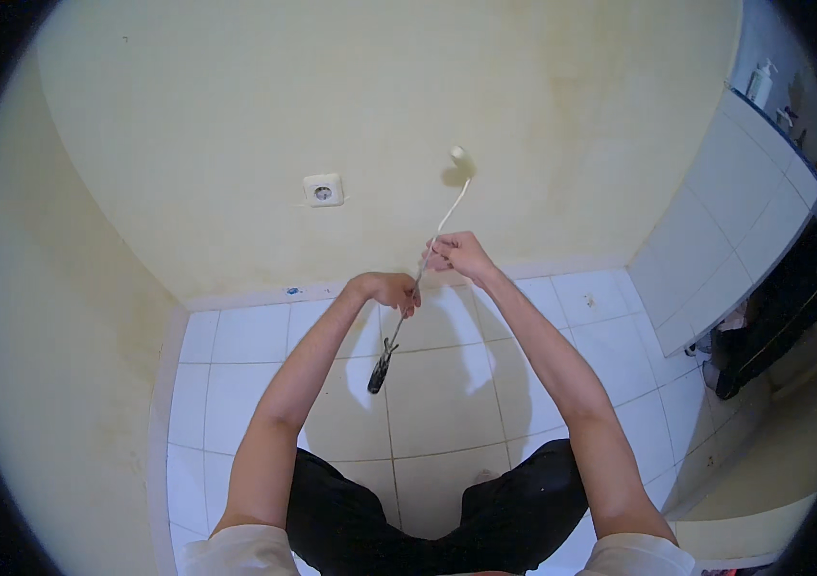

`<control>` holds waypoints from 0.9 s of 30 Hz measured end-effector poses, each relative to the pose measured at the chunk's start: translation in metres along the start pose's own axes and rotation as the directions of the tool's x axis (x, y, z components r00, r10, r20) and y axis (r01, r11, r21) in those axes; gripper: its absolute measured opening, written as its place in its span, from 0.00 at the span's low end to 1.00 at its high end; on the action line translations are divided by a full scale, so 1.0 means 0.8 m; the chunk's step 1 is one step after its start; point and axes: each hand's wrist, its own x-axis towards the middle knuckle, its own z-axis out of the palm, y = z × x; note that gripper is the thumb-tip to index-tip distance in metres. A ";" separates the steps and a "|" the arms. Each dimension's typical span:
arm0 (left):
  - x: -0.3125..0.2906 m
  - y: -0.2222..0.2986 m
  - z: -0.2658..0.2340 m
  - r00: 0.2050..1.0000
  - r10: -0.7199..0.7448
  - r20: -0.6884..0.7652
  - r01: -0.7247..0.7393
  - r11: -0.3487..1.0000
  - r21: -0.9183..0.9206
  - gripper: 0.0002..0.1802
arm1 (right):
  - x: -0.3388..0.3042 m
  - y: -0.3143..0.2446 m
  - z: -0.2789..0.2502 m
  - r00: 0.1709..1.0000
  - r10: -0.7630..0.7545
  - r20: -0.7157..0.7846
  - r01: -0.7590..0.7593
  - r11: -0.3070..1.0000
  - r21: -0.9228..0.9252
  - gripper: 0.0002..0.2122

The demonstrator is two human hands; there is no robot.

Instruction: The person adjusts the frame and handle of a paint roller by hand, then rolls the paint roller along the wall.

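A pale yellow wall (236, 115) rises over white floor tiles (533, 384). Left grip (397, 292) and right grip (456, 255) are both clamped on a thin pale stem (452, 208); its black end (380, 374) sits below the left grip, a socket (323, 191) up-left.

A single fisheye head view looks down and forward over the lap (413, 552) toward the wall socket (323, 190), fairly near, taking in the tiled floor (447, 403) below that socket.

socket (323, 190) left of right hand (458, 255) | bottle (761, 86) on right-side ledge (766, 119)
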 end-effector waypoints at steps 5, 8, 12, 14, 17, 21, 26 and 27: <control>-0.027 0.028 -0.025 0.963 0.169 -0.211 -0.243 0.883 -0.401 0.14 | -0.002 -0.052 0.013 0.950 -0.291 -0.115 0.302 0.949 0.094 0.11; -0.044 0.066 -0.036 0.950 0.230 -0.211 -0.297 0.871 -0.390 0.14 | -0.018 -0.090 0.016 0.945 -0.295 -0.140 0.321 0.920 0.226 0.10; -0.064 0.097 -0.046 0.904 0.370 -0.215 -0.428 0.754 -0.499 0.14 | -0.028 -0.127 0.018 0.945 -0.290 -0.154 0.320 0.920 0.227 0.09; -0.072 0.113 -0.051 0.897 0.384 -0.217 -0.438 0.719 -0.540 0.13 | -0.030 -0.137 0.012 0.944 -0.278 -0.178 0.319 0.910 0.267 0.09; -0.088 0.128 -0.055 0.879 0.406 -0.249 -0.472 0.671 -0.571 0.13 | -0.037 -0.151 0.001 0.944 -0.237 -0.228 0.299 0.909 0.291 0.11; -0.095 0.126 -0.058 0.851 0.432 -0.297 -0.522 0.649 -0.553 0.14 | -0.041 -0.150 -0.006 0.927 -0.173 -0.332 0.259 0.937 0.234 0.14; -0.098 0.120 -0.055 0.845 0.303 -0.440 -0.528 0.601 -0.600 0.13 | -0.047 -0.148 -0.016 0.933 -0.216 -0.287 0.275 0.943 0.187 0.14; -0.098 0.118 -0.056 0.835 0.268 -0.481 -0.537 0.585 -0.608 0.13 | -0.046 -0.145 -0.017 0.928 -0.242 -0.282 0.307 0.926 0.217 0.14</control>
